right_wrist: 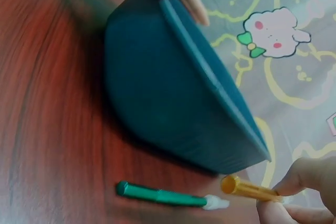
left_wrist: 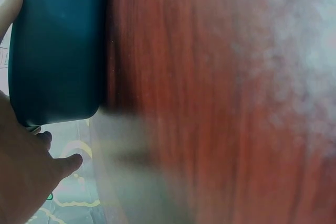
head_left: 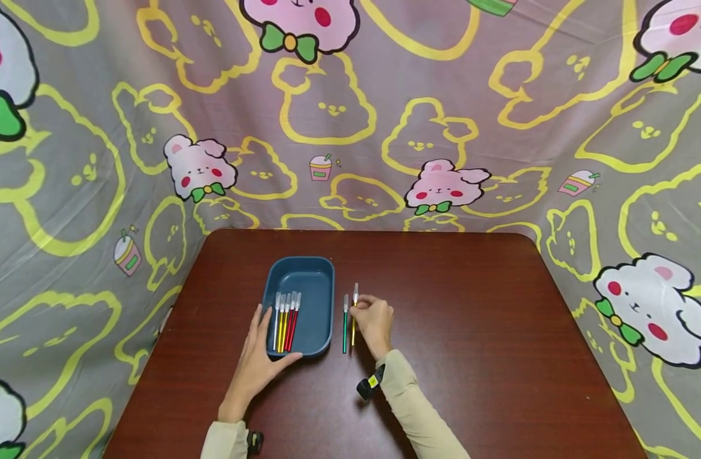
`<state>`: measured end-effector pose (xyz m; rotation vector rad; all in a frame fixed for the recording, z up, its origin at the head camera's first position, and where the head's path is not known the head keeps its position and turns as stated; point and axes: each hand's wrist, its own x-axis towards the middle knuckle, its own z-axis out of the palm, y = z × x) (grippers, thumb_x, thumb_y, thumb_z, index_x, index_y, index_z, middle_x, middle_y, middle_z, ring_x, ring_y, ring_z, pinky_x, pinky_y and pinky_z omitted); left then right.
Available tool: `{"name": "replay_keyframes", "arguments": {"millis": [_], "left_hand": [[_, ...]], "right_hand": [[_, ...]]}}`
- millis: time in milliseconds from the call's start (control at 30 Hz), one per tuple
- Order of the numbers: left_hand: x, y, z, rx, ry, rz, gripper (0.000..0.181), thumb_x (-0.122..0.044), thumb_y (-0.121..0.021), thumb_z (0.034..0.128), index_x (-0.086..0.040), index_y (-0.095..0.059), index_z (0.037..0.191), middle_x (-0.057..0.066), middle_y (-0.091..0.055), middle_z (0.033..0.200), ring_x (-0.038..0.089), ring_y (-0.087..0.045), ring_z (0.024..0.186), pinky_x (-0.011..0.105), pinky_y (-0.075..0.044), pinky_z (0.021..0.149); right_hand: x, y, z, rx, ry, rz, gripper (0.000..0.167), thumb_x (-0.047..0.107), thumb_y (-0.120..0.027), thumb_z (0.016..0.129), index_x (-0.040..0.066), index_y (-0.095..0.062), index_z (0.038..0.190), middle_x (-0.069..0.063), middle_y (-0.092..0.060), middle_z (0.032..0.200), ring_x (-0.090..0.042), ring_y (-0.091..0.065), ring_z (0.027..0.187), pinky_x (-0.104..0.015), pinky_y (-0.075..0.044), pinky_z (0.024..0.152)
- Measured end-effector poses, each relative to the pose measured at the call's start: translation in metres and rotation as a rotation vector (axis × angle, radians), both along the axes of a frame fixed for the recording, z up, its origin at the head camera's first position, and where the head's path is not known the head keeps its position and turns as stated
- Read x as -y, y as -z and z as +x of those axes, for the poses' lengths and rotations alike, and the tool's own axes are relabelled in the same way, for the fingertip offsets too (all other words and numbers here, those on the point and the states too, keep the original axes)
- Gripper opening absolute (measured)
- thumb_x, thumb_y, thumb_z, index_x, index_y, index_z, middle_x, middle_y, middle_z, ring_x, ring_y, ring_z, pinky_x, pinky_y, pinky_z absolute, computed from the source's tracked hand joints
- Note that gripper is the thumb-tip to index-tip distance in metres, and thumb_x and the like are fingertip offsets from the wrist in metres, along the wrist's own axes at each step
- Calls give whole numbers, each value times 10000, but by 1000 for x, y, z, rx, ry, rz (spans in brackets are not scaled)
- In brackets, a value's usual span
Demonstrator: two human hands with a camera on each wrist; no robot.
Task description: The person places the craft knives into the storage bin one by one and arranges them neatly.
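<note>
My right hand (head_left: 375, 324) pinches a gold craft knife (head_left: 353, 333) between thumb and fingers, its clear cap pointing away from me. Just left of it, a green craft knife (head_left: 345, 326) lies on the table; the right wrist view shows the gold handle's end (right_wrist: 229, 184) raised near the green knife's cap. A blue tray (head_left: 323, 274) stands further left. Inside it, several capped craft knives (head_left: 287, 325) in silver, gold and red lie side by side. My left hand (head_left: 257, 362) rests at the tray's near-left corner, fingers extended along its left side, thumb along the near edge.
The brown table (head_left: 471, 319) stretches right of the hands. Patterned cloth (head_left: 373, 127) with cartoon animals hangs behind it and along both sides. A dark wrist camera (head_left: 366, 387) sits on the right wrist, another (head_left: 255, 441) on the left.
</note>
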<state>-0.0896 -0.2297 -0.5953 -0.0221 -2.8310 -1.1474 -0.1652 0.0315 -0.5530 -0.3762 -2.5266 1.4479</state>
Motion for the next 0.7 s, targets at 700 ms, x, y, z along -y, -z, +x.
{"name": "replay_keyframes", "arguments": {"millis": [700], "left_hand": [[-2, -2, 0, -3, -6, 7, 1246, -540, -919, 776, -173, -177, 1706, 171, -70, 1761, 513, -209, 1551, 783, -288, 1128]], "right_hand": [[28, -33, -5, -76, -145, -86, 195, -37, -801, 774, -5, -828, 964, -70, -783, 783, -183, -743, 692, -275, -572, 680]]}}
